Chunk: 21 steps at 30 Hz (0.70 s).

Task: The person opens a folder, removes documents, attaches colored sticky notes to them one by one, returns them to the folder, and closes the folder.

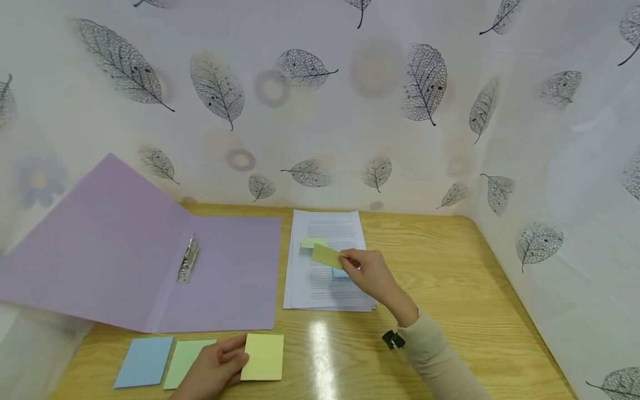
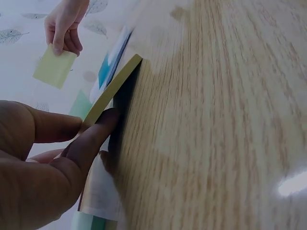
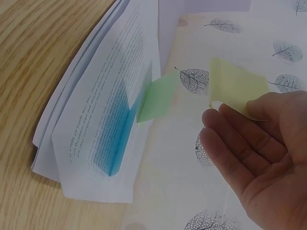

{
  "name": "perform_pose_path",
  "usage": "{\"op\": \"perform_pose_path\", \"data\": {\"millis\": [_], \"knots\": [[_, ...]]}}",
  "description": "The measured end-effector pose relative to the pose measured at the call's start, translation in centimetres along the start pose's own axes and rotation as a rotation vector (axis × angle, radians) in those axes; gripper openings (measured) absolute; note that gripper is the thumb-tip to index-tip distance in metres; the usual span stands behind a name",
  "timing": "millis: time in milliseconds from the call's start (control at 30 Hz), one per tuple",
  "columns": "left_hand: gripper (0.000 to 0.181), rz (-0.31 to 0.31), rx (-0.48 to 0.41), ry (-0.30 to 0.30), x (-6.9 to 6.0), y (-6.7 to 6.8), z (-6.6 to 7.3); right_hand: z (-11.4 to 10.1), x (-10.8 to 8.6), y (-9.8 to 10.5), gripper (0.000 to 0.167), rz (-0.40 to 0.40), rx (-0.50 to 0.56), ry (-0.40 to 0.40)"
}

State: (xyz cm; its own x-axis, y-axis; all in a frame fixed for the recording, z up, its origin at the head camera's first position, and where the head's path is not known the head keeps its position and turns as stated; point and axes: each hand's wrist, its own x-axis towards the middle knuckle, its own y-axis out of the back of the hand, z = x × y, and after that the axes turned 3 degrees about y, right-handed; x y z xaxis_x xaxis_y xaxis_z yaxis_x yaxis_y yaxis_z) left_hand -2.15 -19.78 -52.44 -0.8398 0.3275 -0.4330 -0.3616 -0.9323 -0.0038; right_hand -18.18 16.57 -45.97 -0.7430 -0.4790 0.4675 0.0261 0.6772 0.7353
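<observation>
yellow note (image 1: 326, 256) | above printed papers (image 1: 320, 286) on table (image 1: 425, 250) | right hand (image 1: 371, 273): grip narrowed to a pinch on the note's edge | left hand (image 1: 211, 366): grip pinching yellow pad (image 1: 263, 357) by its side, barely spread, just beside green pad (image 1: 181, 366)

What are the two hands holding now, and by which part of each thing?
The left hand pinches the yellow note pad by its side edge; the right hand pinches a single yellow note at one edge.
</observation>
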Motion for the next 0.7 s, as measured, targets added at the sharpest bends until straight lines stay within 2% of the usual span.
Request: {"op": "perform_pose_path", "data": {"millis": [267,400,467,600,633,700], "knots": [[0.068,0.079,0.129,0.011,-0.2,-0.5,1.2,-0.2,0.1,-0.1,0.013,0.003,0.008,0.015],[0.062,0.148,0.236,0.037,-0.3,-0.5,2.2,-0.2,0.1,-0.1,0.014,-0.001,0.014,0.006],[0.057,0.183,0.321,0.033,-0.4,-0.3,2.7,-0.3,0.1,-0.1,0.013,-0.002,0.011,0.007],[0.041,0.259,0.518,-0.023,-0.7,0.0,3.7,-0.4,0.0,0.0,0.012,-0.005,0.007,0.007],[0.04,0.255,0.531,-0.052,-0.7,0.1,3.9,-0.4,0.0,0.1,0.012,-0.007,0.008,0.006],[0.039,0.224,0.498,-0.103,-0.4,0.2,4.4,-0.5,-0.1,0.1,0.013,-0.014,0.012,-0.004]]}}
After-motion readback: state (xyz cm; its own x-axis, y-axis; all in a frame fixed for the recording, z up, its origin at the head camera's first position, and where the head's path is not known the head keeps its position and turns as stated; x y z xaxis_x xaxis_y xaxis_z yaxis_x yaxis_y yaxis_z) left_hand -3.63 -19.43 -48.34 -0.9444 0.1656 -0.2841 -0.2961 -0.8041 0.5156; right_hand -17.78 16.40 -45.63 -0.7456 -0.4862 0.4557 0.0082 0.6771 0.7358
